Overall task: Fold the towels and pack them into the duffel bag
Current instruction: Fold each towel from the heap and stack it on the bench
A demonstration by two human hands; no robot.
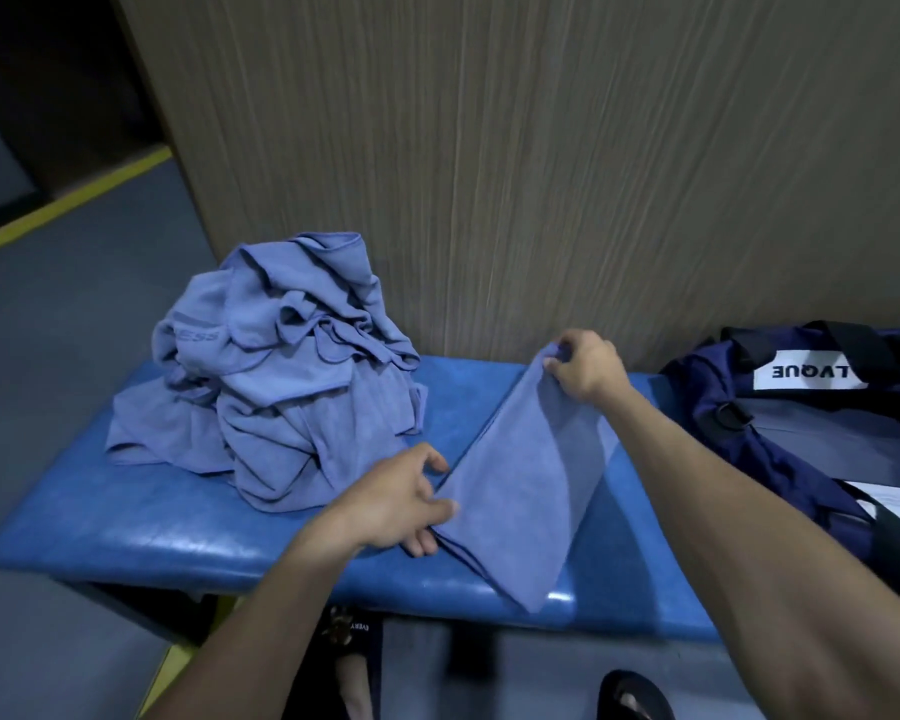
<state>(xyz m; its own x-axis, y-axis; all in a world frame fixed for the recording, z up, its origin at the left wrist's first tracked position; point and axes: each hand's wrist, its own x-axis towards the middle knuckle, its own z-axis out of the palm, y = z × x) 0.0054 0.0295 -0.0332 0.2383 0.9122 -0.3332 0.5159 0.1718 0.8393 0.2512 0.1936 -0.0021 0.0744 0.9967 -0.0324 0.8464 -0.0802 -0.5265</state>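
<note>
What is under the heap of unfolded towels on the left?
The heap of unfolded towels sits directly on the blue padded bench, with its lower edges spread over the cushion. Whether anything else lies beneath the heap cannot be seen; the cloth covers that patch.

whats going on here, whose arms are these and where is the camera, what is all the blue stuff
There is no machine. The one picture comes from a camera worn on a person's head, looking down at their own arms. On the blue bench lies a pile of towels, crumpled and unfolded. To the right sits a dark blue duffel bag, seemingly open. The left hand pinches one side of a single towel, and the right hand pinches a corner and lifts it, apparently mid-fold.
</note>
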